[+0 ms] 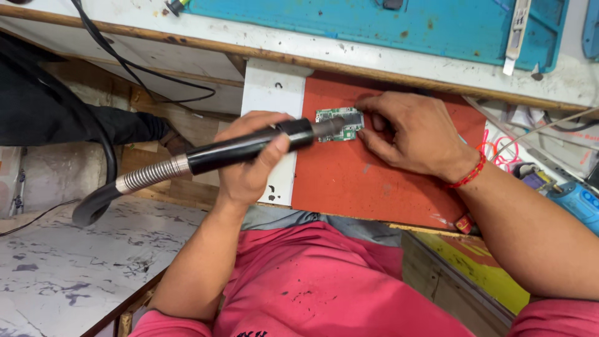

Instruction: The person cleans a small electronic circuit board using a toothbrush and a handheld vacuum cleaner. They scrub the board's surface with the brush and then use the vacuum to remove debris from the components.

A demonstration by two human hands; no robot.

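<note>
Green board on red mat, pinned from 3 o'clock by right hand; left hand clenched around black nozzle tool.

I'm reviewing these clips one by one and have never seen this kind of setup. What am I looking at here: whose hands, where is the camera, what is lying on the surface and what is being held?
There is no machine here, only a person's two bare hands. The single picture comes from a camera on that person's head, looking down past a pink shirt to a pull-out work surface.

The left hand grips a black handpiece with a springy metal hose trailing off to the left. Its tip points at a small green circuit board.

The right hand, with a red thread at the wrist, pins that board with its fingers on an orange-red mat.

Above lies a blue mat on a white bench. A blue tool sits at the right edge.
</note>
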